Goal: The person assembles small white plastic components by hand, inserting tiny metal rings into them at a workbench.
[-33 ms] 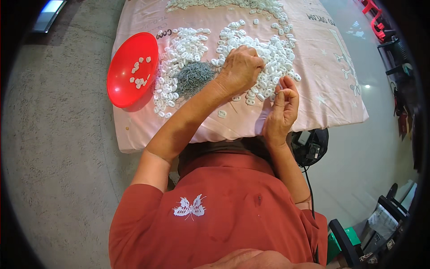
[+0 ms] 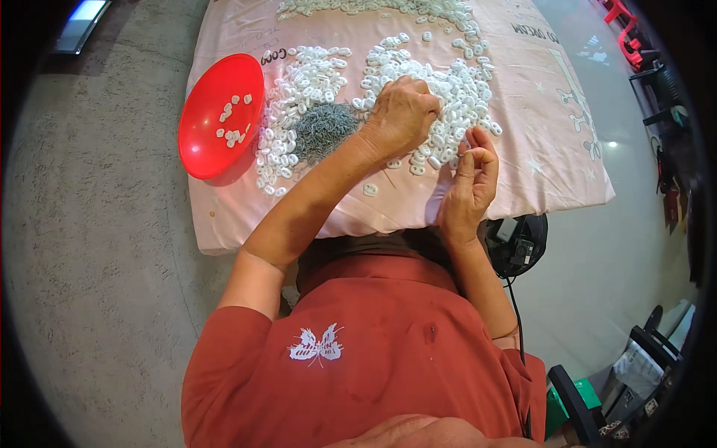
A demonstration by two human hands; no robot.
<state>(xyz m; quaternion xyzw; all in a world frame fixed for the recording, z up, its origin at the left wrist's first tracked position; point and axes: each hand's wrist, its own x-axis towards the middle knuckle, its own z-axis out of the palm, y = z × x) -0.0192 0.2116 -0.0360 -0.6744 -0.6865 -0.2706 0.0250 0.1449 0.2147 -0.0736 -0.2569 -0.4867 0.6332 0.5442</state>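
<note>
My left hand [image 2: 403, 116] reaches over a heap of small white oval plastic pieces with holes [image 2: 463, 86]. Its fingers are curled closed and their tips are hidden, so what they hold cannot be made out. At the heap's near right edge, my right hand [image 2: 470, 187] has its fingers bent and its thumb against them; anything between them is too small to name. Left of my left wrist lies a pile of thin grey metal-looking bits [image 2: 325, 133], bordered by more white pieces [image 2: 306, 75]. A lone white piece [image 2: 370, 190] rests nearer to me.
A red bowl [image 2: 205, 112] with several white pieces stands at the table's left edge. More white pieces [image 2: 396, 6] cover the far side of the pink cloth [image 2: 538, 164]. Below the right edge is a black round container [image 2: 526, 250] with a cable. A screen [image 2: 81, 26] stands far left.
</note>
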